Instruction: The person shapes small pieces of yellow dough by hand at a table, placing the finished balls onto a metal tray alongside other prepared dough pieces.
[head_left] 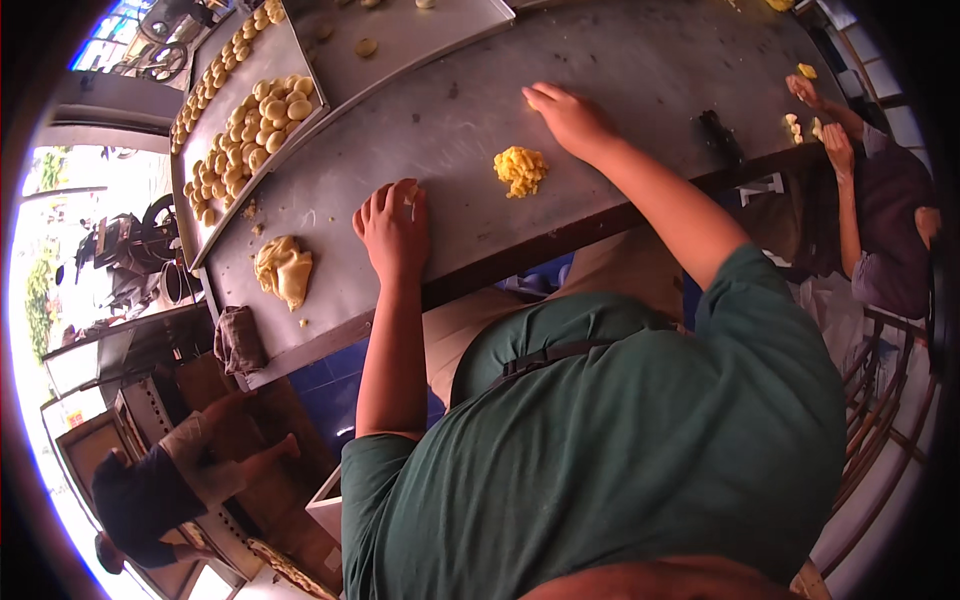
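Observation:
My left hand is on the metal table with its fingers curled. A pale bit, apparently a piece of dough, shows by its thumb; the rest is covered by the hand. My right hand stretches farther across, fingers extended and low over the surface. A tiny yellowish speck is at its fingertips. Between the hands, nearer the front edge, lies a heap of yellow crumbly filling. To the left of my left hand rests a larger lump of pale dough.
A tray holding many round dough balls stands at the far left. A cloth hangs at the near left corner. A dark object lies at right. Another person's hands work at the right end; another person bends lower left.

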